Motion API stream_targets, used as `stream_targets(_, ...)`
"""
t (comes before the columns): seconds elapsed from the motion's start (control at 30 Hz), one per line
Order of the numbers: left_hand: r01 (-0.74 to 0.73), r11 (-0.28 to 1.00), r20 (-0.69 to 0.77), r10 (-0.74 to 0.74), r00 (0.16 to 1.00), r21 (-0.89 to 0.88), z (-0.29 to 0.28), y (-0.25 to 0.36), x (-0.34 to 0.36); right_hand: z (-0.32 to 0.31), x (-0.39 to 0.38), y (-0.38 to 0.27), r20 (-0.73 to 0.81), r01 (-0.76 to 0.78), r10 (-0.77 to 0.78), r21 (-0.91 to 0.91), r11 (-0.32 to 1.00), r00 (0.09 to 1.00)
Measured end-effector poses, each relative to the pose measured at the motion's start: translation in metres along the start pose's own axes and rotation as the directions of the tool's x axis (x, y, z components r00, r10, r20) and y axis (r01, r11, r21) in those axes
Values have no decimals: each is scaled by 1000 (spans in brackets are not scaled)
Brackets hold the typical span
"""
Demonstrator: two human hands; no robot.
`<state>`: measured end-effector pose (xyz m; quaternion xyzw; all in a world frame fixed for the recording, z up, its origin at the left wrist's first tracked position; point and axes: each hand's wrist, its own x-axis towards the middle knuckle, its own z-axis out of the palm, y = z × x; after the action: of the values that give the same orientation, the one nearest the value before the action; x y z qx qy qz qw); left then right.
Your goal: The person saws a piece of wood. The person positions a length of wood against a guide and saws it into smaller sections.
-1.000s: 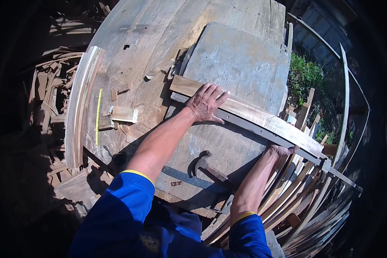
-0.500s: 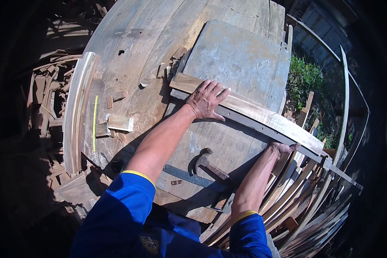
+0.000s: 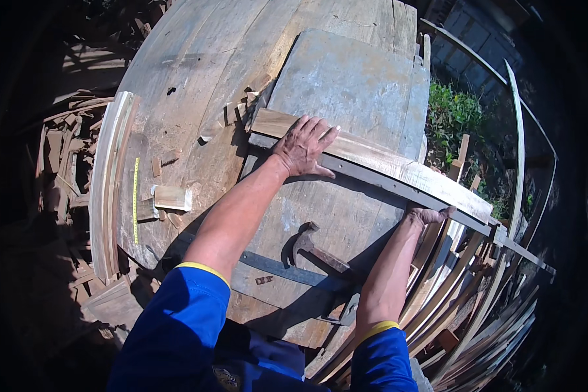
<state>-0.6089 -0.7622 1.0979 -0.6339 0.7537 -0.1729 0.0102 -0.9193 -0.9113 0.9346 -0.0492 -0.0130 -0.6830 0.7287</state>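
A long pale wooden board (image 3: pixel 398 164) lies slantwise over the work table, its right end beyond the table edge. Along the board's near side runs a long grey bar (image 3: pixel 372 176) with small holes, a block and a thin strip at its right end. My left hand (image 3: pixel 302 149) lies over the board near its left end, fingers across the top and thumb against the bar. Farther right, my right hand (image 3: pixel 429 217) grips the bar from below; most of its fingers are hidden underneath. Nearer me a claw hammer (image 3: pixel 330 259) rests on the table.
A grey-blue sheet (image 3: pixel 353 75) covers part of the wooden table (image 3: pixel 209 65). At left are stacked planks (image 3: pixel 108 189), a yellow measuring tape (image 3: pixel 136 202) and wood offcuts (image 3: pixel 172 198). A dark curved strip (image 3: pixel 281 268) crosses near the hammer. Long wood strips (image 3: pixel 490 333) pile at lower right.
The view has shifted a little, so the table and its things sit slightly farther left. Both hands keep the same hold on the board and the bar.
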Motion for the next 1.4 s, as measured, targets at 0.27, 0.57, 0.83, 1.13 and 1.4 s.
stream_targets(0.27,-18,999,-61,16,998,-30,14,-4,-1,0,0,-2,-252,30,-51,-88,996,966)
stream_targets(0.57,30,996,50,-26,998,-89,13,-4,2,28,-4,-4,-360,2,-82,-218,976,930)
stream_targets(0.83,132,965,293,-62,954,-226,-26,-6,23,69,-4,-23,-642,-159,-112,-348,924,759)
stream_targets(1.13,170,962,314,-96,945,-215,-43,0,28,142,94,-7,-321,392,611,-538,-746,723)
stream_targets(1.4,215,976,482,-180,858,-18,-221,12,40,306,67,-15,-145,532,631,-416,-738,762)
